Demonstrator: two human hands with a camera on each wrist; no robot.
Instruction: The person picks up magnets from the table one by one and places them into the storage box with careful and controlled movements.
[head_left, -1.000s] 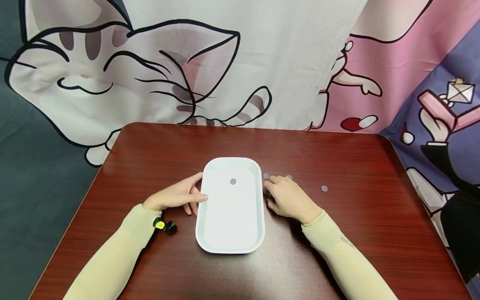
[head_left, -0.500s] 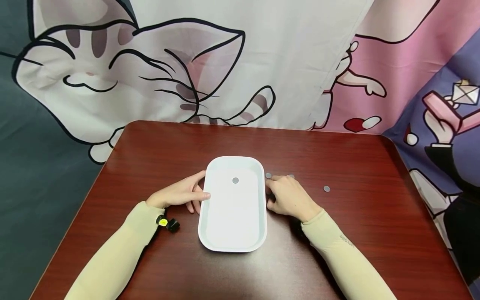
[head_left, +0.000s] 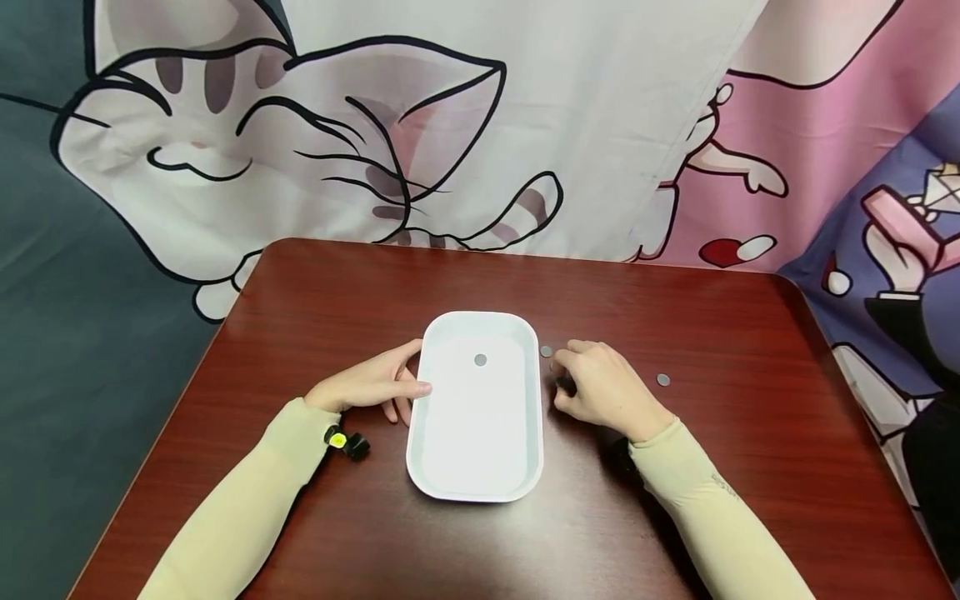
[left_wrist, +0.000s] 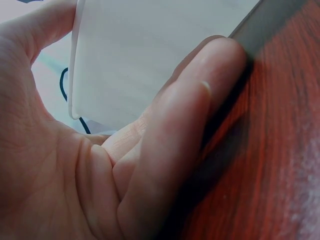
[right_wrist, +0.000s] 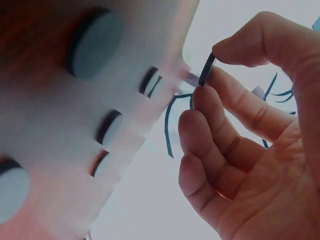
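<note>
From the head view, I see the person's left hand (head_left: 371,385) holding a white rectangular tray with rounded corners (head_left: 475,425), plastic by its look, on a glossy reddish-brown wood-grain counter (head_left: 337,517); the thumb crosses the rim. One small flat grey round disc (head_left: 481,360) lies inside, toward the far end. The right hand (head_left: 609,383) is just right of the tray, its back hiding whatever its grip has; a loose grey disc (head_left: 546,352) sits close by the tray's wall, and an outlying grey disc (head_left: 663,380) farther right. In the left wrist view, that grip is clamped on the tray's side, thumb at the edge, fingers against the outer wall. The right wrist view shows thumb and fingertips clamped on a thin dark-edged disc (right_wrist: 206,69), tilted nearly upright, with several blurred discs (right_wrist: 95,46) lying nearby. To me, the step in hand looks like picking up a single disc; the next move calls for a firm pinch and a steady wrist, with the tray braced.
</note>
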